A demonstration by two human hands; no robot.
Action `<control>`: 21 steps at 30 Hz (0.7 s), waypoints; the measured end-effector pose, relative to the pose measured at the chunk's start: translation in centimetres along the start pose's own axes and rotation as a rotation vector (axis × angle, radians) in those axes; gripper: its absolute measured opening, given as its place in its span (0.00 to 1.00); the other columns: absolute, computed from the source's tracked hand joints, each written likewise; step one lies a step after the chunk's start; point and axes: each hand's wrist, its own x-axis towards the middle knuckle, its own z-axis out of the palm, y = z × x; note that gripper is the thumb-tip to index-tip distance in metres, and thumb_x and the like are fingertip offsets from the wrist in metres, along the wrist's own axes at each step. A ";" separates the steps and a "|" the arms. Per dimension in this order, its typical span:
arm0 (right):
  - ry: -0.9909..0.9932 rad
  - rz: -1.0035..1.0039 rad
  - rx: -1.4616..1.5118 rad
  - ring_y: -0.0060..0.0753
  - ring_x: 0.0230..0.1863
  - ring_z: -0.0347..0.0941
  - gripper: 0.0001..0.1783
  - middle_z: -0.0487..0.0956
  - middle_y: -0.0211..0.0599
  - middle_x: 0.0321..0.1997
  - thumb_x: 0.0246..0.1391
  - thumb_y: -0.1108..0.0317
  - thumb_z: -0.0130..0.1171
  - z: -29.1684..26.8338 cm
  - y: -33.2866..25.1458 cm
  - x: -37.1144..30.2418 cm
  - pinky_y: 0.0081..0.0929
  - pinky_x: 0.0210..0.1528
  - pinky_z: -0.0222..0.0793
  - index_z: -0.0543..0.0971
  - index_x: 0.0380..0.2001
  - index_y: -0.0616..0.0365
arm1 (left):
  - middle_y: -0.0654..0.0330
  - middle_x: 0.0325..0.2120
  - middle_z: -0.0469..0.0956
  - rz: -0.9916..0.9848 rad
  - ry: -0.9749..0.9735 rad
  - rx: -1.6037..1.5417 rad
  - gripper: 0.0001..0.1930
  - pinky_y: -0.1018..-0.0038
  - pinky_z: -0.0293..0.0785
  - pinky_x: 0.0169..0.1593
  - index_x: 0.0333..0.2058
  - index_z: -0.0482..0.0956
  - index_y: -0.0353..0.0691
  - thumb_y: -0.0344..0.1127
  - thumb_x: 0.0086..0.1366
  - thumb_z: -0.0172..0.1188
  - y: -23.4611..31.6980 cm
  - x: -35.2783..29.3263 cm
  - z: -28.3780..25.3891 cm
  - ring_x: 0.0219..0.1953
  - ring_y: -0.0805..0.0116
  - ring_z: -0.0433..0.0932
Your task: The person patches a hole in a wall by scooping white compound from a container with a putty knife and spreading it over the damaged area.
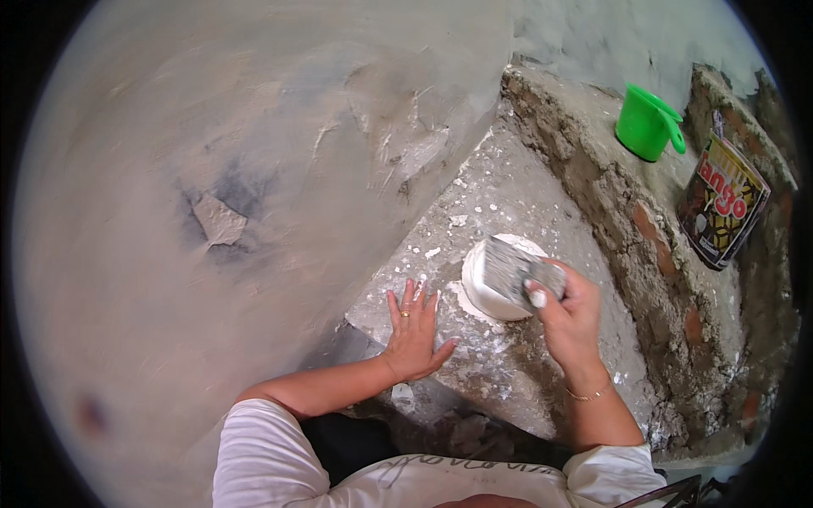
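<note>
My right hand [569, 315] is closed round a grey putty knife [510, 269], its wide blade slanting over a round white tub [484, 292]. The blade covers much of the tub's opening, so its contents are mostly hidden. White paste smears the tub's rim and the surface round its base, and there is a white dab on my right thumb. My left hand [413, 334], wearing a ring, lies flat with fingers spread on the rough concrete step [453, 372], left of the tub and apart from it.
Rough plastered wall [229, 110] rises on the left, with a light patch [220, 222] in a dark stain. To the right, crumbly steps with exposed brick carry a green plastic mug [645, 123] and a dark printed packet [721, 203]. White crumbs dot the concrete.
</note>
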 end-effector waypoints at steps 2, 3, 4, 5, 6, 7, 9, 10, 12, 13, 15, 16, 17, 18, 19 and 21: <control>0.045 0.044 -0.012 0.19 0.36 0.72 0.12 0.80 0.32 0.34 0.53 0.76 0.58 -2.5 0.2 -1.2 0.21 0.41 0.70 0.79 0.42 0.69 | 0.27 0.62 0.46 -0.030 -0.050 0.030 0.45 0.33 0.21 0.63 0.61 0.51 0.19 0.56 0.62 0.54 0.3 0.2 -0.1 0.68 0.28 0.33; 0.080 0.073 -0.005 0.19 0.36 0.72 0.12 0.80 0.31 0.35 0.54 0.75 0.59 -3.6 0.6 -1.7 0.20 0.41 0.69 0.79 0.42 0.69 | 0.27 0.62 0.46 -0.031 -0.062 0.027 0.45 0.33 0.21 0.63 0.61 0.51 0.19 0.56 0.62 0.54 0.4 0.3 0.1 0.68 0.28 0.33; 0.113 0.101 0.004 0.19 0.36 0.73 0.12 0.81 0.31 0.35 0.54 0.74 0.60 -4.4 0.8 -2.2 0.20 0.41 0.69 0.79 0.41 0.69 | 0.27 0.62 0.46 -0.030 -0.067 0.039 0.45 0.33 0.21 0.63 0.61 0.51 0.19 0.55 0.62 0.55 0.4 0.4 0.3 0.68 0.28 0.33; 0.116 0.113 0.010 0.19 0.36 0.73 0.12 0.81 0.31 0.35 0.54 0.74 0.60 -5.2 1.0 -2.7 0.20 0.41 0.69 0.79 0.41 0.69 | 0.27 0.62 0.45 -0.028 -0.072 0.055 0.45 0.33 0.21 0.63 0.61 0.51 0.19 0.55 0.62 0.55 0.4 0.5 0.3 0.68 0.27 0.32; 0.132 0.131 0.005 0.19 0.37 0.73 0.12 0.80 0.31 0.35 0.55 0.73 0.61 -5.8 1.1 -3.1 0.20 0.42 0.69 0.79 0.41 0.70 | 0.27 0.62 0.45 -0.031 -0.085 0.058 0.45 0.33 0.21 0.63 0.61 0.51 0.19 0.55 0.62 0.55 0.4 0.6 0.3 0.68 0.27 0.32; 0.148 0.151 0.002 0.19 0.37 0.73 0.13 0.80 0.32 0.36 0.55 0.72 0.62 -6.3 1.2 -3.5 0.20 0.42 0.69 0.79 0.41 0.70 | 0.27 0.62 0.45 -0.041 -0.096 0.057 0.44 0.33 0.21 0.63 0.61 0.51 0.19 0.55 0.62 0.55 0.3 0.6 0.2 0.68 0.27 0.32; 0.139 0.174 0.002 0.20 0.38 0.73 0.13 0.80 0.33 0.37 0.55 0.73 0.61 -6.8 1.4 -3.7 0.20 0.43 0.68 0.79 0.41 0.71 | 0.27 0.62 0.45 -0.059 -0.114 0.056 0.44 0.33 0.21 0.63 0.61 0.51 0.20 0.54 0.62 0.55 0.3 0.7 0.2 0.68 0.27 0.32; 0.134 0.196 0.014 0.20 0.38 0.73 0.12 0.80 0.33 0.37 0.55 0.73 0.61 -6.8 1.5 -3.8 0.20 0.43 0.68 0.78 0.41 0.71 | 0.25 0.62 0.45 -0.074 -0.128 0.050 0.45 0.33 0.21 0.63 0.61 0.50 0.19 0.53 0.60 0.57 0.3 0.7 0.0 0.67 0.27 0.32; 0.134 0.221 0.011 0.20 0.39 0.73 0.12 0.80 0.34 0.37 0.55 0.74 0.61 -7.3 1.4 -4.0 0.20 0.44 0.68 0.78 0.41 0.71 | 0.23 0.61 0.44 -0.082 -0.143 0.029 0.46 0.33 0.21 0.63 0.61 0.49 0.18 0.51 0.58 0.58 0.8 1.3 0.0 0.67 0.26 0.33; 0.141 0.236 -0.008 0.20 0.39 0.73 0.13 0.80 0.34 0.37 0.55 0.74 0.61 -7.3 1.3 -4.1 0.20 0.44 0.68 0.78 0.41 0.71 | 0.23 0.61 0.44 -0.073 -0.152 0.025 0.46 0.33 0.21 0.63 0.61 0.49 0.19 0.51 0.57 0.58 0.9 1.6 -0.1 0.67 0.25 0.33; 0.136 0.266 -0.016 0.20 0.39 0.73 0.13 0.80 0.35 0.38 0.55 0.74 0.61 -7.1 2.2 -4.3 0.20 0.44 0.68 0.78 0.41 0.71 | 0.23 0.61 0.44 -0.080 -0.174 0.026 0.46 0.33 0.21 0.63 0.61 0.49 0.19 0.51 0.57 0.58 0.7 1.5 -0.2 0.67 0.25 0.32; 0.124 0.299 0.008 0.20 0.39 0.73 0.13 0.80 0.35 0.38 0.55 0.74 0.61 -7.0 2.6 -4.3 0.20 0.44 0.68 0.78 0.42 0.72 | 0.23 0.61 0.44 -0.079 -0.173 0.012 0.46 0.33 0.21 0.63 0.61 0.49 0.19 0.51 0.57 0.58 0.6 1.4 -0.3 0.67 0.25 0.32; 0.112 0.333 0.032 0.21 0.39 0.73 0.13 0.80 0.35 0.38 0.55 0.74 0.61 -6.9 3.0 -4.3 0.20 0.44 0.68 0.77 0.42 0.72 | 0.23 0.61 0.43 -0.079 -0.173 -0.002 0.46 0.33 0.21 0.63 0.61 0.49 0.19 0.51 0.57 0.58 0.5 1.2 -0.3 0.67 0.24 0.33; 0.106 0.343 0.036 0.21 0.39 0.73 0.13 0.80 0.35 0.38 0.55 0.74 0.61 -6.7 3.5 -4.2 0.20 0.44 0.68 0.77 0.42 0.72 | 0.23 0.61 0.43 -0.088 -0.181 -0.001 0.46 0.33 0.21 0.63 0.61 0.49 0.19 0.51 0.57 0.58 0.3 1.1 -0.3 0.67 0.24 0.33; 0.098 0.346 0.053 0.21 0.39 0.73 0.13 0.80 0.35 0.38 0.55 0.75 0.61 -6.5 4.0 -4.1 0.20 0.44 0.68 0.77 0.42 0.72 | 0.23 0.61 0.43 -0.079 -0.177 0.005 0.46 0.33 0.21 0.63 0.61 0.49 0.20 0.51 0.57 0.59 0.1 1.0 -0.3 0.67 0.24 0.33; 0.090 0.355 0.062 0.21 0.39 0.73 0.13 0.80 0.36 0.39 0.55 0.75 0.60 -6.4 4.6 -3.9 0.20 0.45 0.69 0.77 0.43 0.72 | 0.24 0.61 0.43 -0.072 -0.175 0.004 0.47 0.33 0.22 0.63 0.61 0.49 0.20 0.52 0.57 0.59 0.1 1.1 -0.2 0.67 0.24 0.33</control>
